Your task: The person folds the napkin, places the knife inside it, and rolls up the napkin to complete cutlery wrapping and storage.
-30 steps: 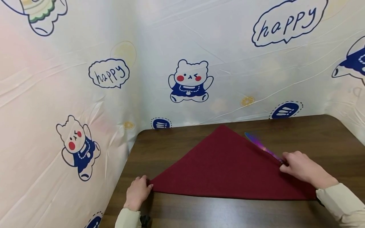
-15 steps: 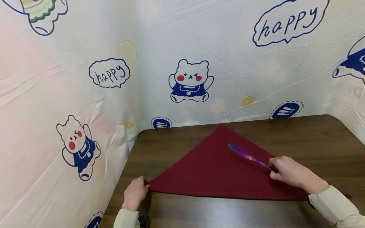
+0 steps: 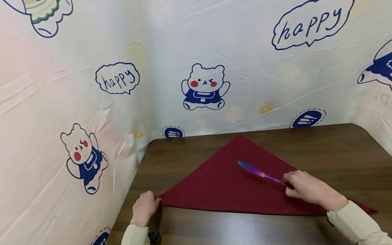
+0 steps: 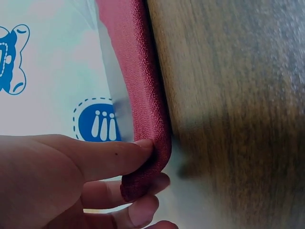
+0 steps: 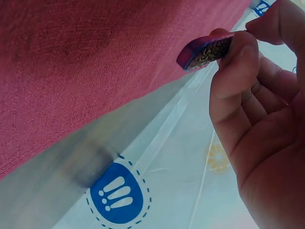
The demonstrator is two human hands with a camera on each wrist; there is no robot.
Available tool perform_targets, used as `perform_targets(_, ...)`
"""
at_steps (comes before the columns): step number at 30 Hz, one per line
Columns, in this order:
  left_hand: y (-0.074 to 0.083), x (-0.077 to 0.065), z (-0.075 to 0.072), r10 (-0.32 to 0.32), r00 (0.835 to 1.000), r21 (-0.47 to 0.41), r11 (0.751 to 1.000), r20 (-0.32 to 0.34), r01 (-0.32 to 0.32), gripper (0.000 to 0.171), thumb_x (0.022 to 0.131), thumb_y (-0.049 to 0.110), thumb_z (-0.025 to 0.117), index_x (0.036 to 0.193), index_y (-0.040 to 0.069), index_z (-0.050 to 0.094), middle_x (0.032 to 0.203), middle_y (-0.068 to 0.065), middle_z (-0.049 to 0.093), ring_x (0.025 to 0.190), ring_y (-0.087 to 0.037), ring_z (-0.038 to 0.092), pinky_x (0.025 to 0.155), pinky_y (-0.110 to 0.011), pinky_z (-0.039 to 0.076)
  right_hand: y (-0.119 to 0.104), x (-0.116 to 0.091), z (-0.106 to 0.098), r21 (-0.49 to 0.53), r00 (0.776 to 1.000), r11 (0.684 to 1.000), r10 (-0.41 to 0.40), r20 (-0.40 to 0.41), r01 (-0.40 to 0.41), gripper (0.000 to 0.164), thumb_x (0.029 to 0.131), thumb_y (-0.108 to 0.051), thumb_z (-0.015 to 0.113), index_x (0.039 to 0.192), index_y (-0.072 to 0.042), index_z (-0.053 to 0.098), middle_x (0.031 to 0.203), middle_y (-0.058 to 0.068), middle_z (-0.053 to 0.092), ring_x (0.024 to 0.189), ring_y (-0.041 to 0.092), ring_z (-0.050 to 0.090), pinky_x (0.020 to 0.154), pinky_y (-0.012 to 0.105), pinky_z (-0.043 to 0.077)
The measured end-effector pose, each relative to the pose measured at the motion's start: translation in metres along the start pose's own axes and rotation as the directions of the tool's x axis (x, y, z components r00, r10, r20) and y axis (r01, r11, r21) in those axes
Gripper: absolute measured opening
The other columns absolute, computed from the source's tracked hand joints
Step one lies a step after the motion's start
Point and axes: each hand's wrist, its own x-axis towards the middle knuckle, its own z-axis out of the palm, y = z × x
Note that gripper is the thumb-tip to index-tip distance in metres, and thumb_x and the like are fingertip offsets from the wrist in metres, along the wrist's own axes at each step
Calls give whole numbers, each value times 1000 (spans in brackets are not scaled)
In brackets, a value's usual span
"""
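Observation:
A dark red cloth napkin (image 3: 220,190), folded to a triangle, lies on the table with its peak pointing away from me. At its left corner my left hand (image 3: 145,208) pinches the cloth; in the left wrist view the thumb lies on the folded edge (image 4: 147,86) and fingers sit beneath. My right hand (image 3: 312,190) grips a purple-blue iridescent table knife (image 3: 255,170) by its handle over the napkin's right half, blade pointing left and away. The patterned handle end (image 5: 207,53) sticks out from the fingers in the right wrist view.
The brown wooden table (image 3: 245,231) has rounded far corners. A pale curtain (image 3: 245,78) printed with bears and "happy" bubbles hangs behind it and along the left side. The napkin's right corner (image 3: 369,208) reaches past my right forearm.
My right hand has carried the knife left and toward me, from the napkin's right slanted edge to over its middle. My left hand has shifted slightly left, still at the corner.

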Motion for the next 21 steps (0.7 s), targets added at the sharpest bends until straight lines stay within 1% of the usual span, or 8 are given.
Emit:
perform_targets(3, 0, 0, 0, 0, 1000, 1, 1000, -2, 0, 27, 88, 23, 67, 76, -1, 65, 80, -18, 64, 62, -27, 58, 53, -45, 46, 0, 1, 4, -20, 999, 999, -45, -28, 44, 23, 74, -6, 65, 70, -21, 49, 64, -14, 40, 59, -3, 33, 54, 18, 32)
perform_targets(6, 0, 0, 0, -4, 1000, 4, 1000, 0, 4, 27, 88, 23, 67, 74, 0, 64, 81, -18, 64, 63, -27, 59, 53, -45, 46, -1, 1, 7, -41, 996, 996, -78, -40, 77, 21, 74, -6, 66, 70, -21, 51, 65, -14, 41, 60, -3, 33, 54, 18, 33)
perform_targets(8, 0, 0, 0, -7, 1000, 2, 1000, 2, 7, 28, 88, 23, 67, 72, 1, 63, 80, -18, 64, 62, -26, 58, 53, -45, 45, -2, 1, 8, -50, 996, 995, -85, -21, 84, 16, 75, -8, 67, 72, -19, 57, 67, -14, 42, 60, -2, 34, 54, 18, 34)
perform_targets(10, 0, 0, 0, -8, 1000, 2, 1000, 0, 8, 28, 88, 23, 67, 71, 2, 62, 79, -17, 63, 61, -25, 57, 52, -44, 45, -3, 1, 8, -45, 996, 995, -90, 15, 91, 10, 77, -9, 68, 76, -17, 62, 69, -13, 44, 60, -2, 35, 54, 17, 34)
perform_targets(14, 0, 0, 1, -10, 1000, -5, 1000, 1, 10, 29, 88, 23, 67, 68, 4, 60, 75, -15, 62, 59, -24, 55, 51, -42, 44, -6, 1, 10, -24, 992, 994, -100, 75, 102, 4, 79, -11, 70, 81, -14, 67, 71, -13, 44, 60, -2, 36, 55, 17, 35)
perform_targets(18, 0, 0, 1, -9, 1000, -6, 1000, -1, 9, 30, 88, 23, 67, 66, 5, 59, 74, -14, 62, 58, -24, 55, 51, -42, 43, -7, 0, 14, -45, 989, 990, -129, 76, 132, 4, 79, -12, 70, 79, -15, 68, 70, -14, 43, 60, -2, 35, 55, 17, 34)
perform_targets(21, 1, 0, 1, -8, 1000, -3, 1000, -7, 8, 30, 88, 23, 67, 67, 4, 59, 74, -15, 63, 59, -25, 56, 51, -44, 44, -8, 1, 18, -65, 985, 984, -163, 54, 166, 7, 77, -10, 69, 75, -17, 66, 69, -14, 43, 59, -3, 34, 54, 17, 34)
